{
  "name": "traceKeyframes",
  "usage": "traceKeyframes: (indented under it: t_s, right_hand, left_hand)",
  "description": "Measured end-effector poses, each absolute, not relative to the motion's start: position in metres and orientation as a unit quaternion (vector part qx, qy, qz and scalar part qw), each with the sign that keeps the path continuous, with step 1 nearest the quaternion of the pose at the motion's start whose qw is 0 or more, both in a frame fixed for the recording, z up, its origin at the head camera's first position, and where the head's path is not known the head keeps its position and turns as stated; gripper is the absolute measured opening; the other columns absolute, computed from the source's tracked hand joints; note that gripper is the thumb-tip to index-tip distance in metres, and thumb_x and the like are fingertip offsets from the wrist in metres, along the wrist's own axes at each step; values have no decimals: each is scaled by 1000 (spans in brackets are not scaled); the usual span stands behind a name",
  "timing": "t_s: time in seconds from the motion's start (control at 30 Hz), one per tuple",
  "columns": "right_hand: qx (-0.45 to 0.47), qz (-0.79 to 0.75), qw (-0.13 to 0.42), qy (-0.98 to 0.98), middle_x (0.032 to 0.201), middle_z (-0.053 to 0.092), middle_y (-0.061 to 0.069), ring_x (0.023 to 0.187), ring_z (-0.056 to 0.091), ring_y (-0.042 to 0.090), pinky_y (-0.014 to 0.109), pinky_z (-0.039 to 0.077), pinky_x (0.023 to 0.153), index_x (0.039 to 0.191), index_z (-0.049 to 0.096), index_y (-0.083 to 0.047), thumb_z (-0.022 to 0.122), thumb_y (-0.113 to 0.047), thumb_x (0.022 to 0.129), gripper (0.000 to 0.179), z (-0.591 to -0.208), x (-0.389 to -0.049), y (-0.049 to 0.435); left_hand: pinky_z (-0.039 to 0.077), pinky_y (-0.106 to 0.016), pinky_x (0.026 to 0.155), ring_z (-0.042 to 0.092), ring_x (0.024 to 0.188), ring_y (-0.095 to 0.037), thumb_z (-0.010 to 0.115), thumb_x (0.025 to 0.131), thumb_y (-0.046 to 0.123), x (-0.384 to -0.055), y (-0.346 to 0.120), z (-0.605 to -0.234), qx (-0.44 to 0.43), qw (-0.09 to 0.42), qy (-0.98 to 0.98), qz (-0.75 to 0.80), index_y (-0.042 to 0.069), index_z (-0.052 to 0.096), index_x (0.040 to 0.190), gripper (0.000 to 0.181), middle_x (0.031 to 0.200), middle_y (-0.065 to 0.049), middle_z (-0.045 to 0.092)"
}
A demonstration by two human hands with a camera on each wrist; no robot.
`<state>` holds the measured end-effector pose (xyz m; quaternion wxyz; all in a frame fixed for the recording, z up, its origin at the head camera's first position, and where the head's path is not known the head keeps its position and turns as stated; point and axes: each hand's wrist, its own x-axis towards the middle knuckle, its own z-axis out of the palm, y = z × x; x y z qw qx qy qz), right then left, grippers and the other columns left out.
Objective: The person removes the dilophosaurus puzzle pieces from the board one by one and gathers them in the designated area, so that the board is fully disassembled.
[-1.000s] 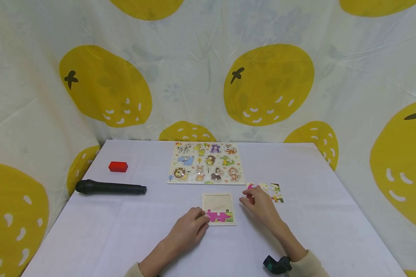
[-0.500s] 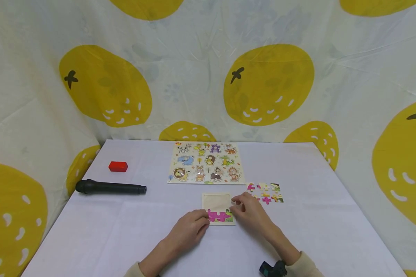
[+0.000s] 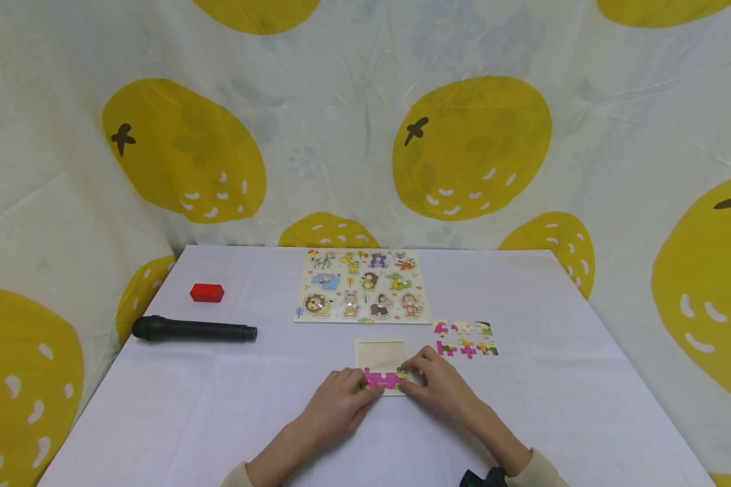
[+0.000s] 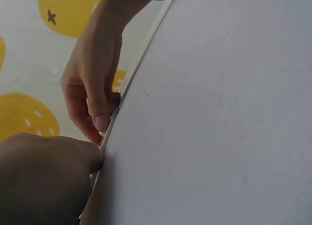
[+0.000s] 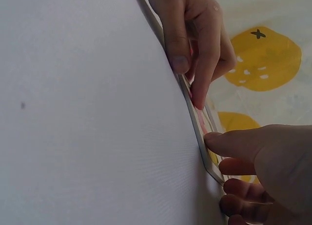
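Observation:
A small wooden puzzle board (image 3: 380, 352) lies near the table's front, with pink and green jigsaw pieces (image 3: 382, 380) across its lower part. My left hand (image 3: 335, 406) holds the board at its lower left, thumb at the front edge and fingers over the pink pieces. From the other side, my right hand (image 3: 441, 389) holds the lower right, its thumb and fingers close around the edge and the end piece. In the right wrist view, the right thumb (image 5: 226, 142) rests on the board's near rim. Fingers hide parts of the row.
Loose jigsaw pieces (image 3: 466, 339) lie right of the board. Behind it is a larger animal puzzle (image 3: 363, 287). At the left are a black microphone (image 3: 195, 330) and a red block (image 3: 207, 293). A patterned curtain (image 3: 341, 135) stands behind the white table.
My right hand has moved left from the loose pieces to the puzzle board's right side and then its lower right corner. The left thumb has shifted right along the board's front edge.

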<state>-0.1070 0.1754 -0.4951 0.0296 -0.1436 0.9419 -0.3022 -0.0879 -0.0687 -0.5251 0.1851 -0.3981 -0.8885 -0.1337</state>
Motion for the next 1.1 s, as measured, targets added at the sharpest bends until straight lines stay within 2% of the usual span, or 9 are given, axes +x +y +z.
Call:
traceKeyframes:
  t_s: [0.23,0.4,0.8,0.97,1.1]
  right_hand:
    - [-151,-312,26,938,94,55,-6,73,44,3,17,42,62,98,75,-15,83,-25,82,21,-495,-104,175]
    - [-166,-303,13,938,92,55,-6,73,45,2,18,43,63,97,72,-13,82,-22,83,19,-495,-103,174]
    - [-168,-294,40,940,94,52,-6,80,46,5,20,45,69,102,64,-12,78,-19,87,22,-494,-106,173]
    - [-159,-318,47,934,95,55,-5,78,46,4,19,44,66,102,62,-12,79,-19,86,24,-495,-107,174]
    - [-145,-343,53,927,88,59,-6,72,48,4,19,44,62,99,63,-13,79,-18,86,22,-495,-109,174]
  left_hand:
    - [50,-33,87,54,100,-14,65,97,30,-85,-68,-524,-389,162,-899,-118,30,71,124,28,102,4,56]
    - [50,-34,87,54,99,-14,64,97,30,-84,-67,-523,-385,164,-901,-117,30,71,124,27,102,4,56]
    - [49,-33,84,54,97,-13,66,96,28,-84,-65,-524,-382,179,-899,-114,29,72,121,26,99,4,55]
    - [49,-33,85,53,97,-13,64,97,29,-85,-65,-524,-381,173,-901,-113,30,72,122,26,99,4,56]
    - [49,-33,84,53,97,-14,64,97,29,-85,-65,-525,-382,177,-900,-113,30,72,121,25,99,4,56]
